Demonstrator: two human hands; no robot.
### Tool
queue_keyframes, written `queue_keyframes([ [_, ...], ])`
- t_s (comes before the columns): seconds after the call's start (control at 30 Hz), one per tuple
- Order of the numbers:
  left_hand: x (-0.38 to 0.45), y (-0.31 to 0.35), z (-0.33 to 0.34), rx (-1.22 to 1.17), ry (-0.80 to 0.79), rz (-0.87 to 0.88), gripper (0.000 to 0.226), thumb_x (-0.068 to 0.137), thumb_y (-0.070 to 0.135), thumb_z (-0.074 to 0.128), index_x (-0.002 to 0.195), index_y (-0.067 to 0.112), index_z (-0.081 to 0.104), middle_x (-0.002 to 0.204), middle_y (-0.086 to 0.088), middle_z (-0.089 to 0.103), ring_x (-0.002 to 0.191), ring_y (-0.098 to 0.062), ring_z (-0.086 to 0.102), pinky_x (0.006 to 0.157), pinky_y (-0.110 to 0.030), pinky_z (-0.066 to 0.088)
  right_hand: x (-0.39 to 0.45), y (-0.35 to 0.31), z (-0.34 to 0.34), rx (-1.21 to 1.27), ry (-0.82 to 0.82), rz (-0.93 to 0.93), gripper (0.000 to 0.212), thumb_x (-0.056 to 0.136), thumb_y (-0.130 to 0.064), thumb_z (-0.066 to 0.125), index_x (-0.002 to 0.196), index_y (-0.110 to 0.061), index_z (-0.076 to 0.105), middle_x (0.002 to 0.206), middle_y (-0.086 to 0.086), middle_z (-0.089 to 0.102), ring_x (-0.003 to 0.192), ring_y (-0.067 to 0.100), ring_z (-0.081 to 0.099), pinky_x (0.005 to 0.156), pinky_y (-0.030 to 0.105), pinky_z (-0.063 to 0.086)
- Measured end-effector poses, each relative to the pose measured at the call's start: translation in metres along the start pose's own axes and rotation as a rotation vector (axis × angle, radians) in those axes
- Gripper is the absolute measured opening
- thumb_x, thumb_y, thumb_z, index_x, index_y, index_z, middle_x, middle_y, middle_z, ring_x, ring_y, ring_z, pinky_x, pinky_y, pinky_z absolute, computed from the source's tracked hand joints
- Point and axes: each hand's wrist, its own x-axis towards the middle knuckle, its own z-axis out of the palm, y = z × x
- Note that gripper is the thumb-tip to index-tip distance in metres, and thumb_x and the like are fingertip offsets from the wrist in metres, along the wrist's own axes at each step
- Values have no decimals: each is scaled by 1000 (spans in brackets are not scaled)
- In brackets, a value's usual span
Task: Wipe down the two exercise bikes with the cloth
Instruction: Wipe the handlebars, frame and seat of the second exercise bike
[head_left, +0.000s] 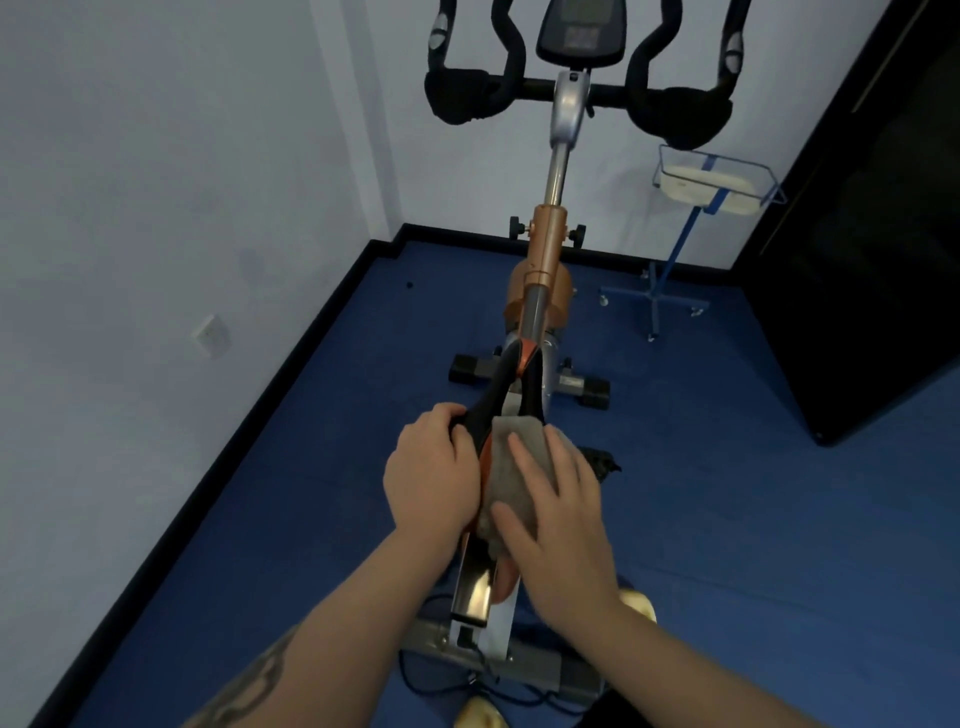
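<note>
Exercise bike (545, 291), long axis running away toward handlebars (571, 93) at far wall. Grey cloth (511, 467) on saddle (511, 395), pressed by right hand (558, 514), fingers straight, slightly apart. Left hand (431, 478) gripped, apparently, saddle's left edge. Blue stand (675, 260) beside front.

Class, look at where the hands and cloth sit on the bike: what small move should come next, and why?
Probably slide the right hand, pressing the grey cloth, forward along the saddle; its black nose ahead is uncovered, while the left hand steadies the saddle's side.

bare forearms, tattooed left forearm (249, 680)
</note>
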Motion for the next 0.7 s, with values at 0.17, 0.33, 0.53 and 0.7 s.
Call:
queue_keyframes([
  [0.17, -2, -1, 0, -9, 10, 7, 28, 98, 23, 41, 119, 28, 60, 109, 11, 63, 99, -9, 54, 78, -35, 47, 10, -4, -6, 319, 55, 261, 82, 91, -56, 46, 153, -36, -5, 155, -7, 24, 136, 16, 32, 103, 41, 43],
  [0.33, -1, -1, 0, 2, 13, 3, 28, 98, 24, 40, 118, 29, 59, 109, 11, 63, 99, -8, 53, 77, -33, 46, 24, 0, -8, 40, -144, 253, 80, 92, -65, 31, 154, -25, -1, 157, 0, 13, 138, 25, 27, 107, 41, 37],
  [0.53, -1, -2, 1, 0, 10, -3, 28, 97, 24, 40, 117, 29, 59, 106, 12, 62, 91, -4, 50, 73, -30, 44, 46, -8, -13, -78, -169, 290, 68, 96, -57, 29, 151, -19, 13, 145, 6, 35, 121, 27, 44, 94, 43, 45],
  [0.7, 1, -2, 2, 1, 26, -10, 28, 97, 23, 41, 116, 29, 60, 105, 12, 62, 90, -3, 48, 73, -30, 43, 66, -4, -10, -116, -207, 345, 67, 98, -54, 28, 150, -13, 12, 147, 12, 34, 123, 32, 45, 93, 44, 45],
])
